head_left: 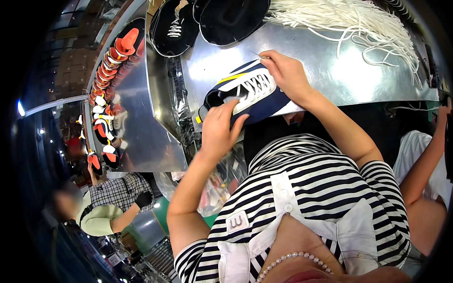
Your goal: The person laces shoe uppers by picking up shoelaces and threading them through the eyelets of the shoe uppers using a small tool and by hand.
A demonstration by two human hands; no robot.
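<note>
A navy shoe upper (pixel 264 106) with white panels, a yellow stripe and white laces (pixel 257 87) crisscrossed at the front lies at the near edge of the metal table. My left hand (pixel 221 126) grips it at the ankle opening, fingers at the inner side and thumb along the navy side. Over the toe end, my right hand (pixel 289 78) is closed in a pinch. A thin, wire-like thing sticks out from its fingertips, too small to make out.
White laces (pixel 349 23) lie in a big loose heap at the back right. Black shoe uppers (pixel 172 30) rest at the back left. On the left, a metal surface (pixel 146 141) bears a row of orange-and-black shoes (pixel 106 70). A person (pixel 111 203) works there; another person's arm (pixel 427 160) is at the right.
</note>
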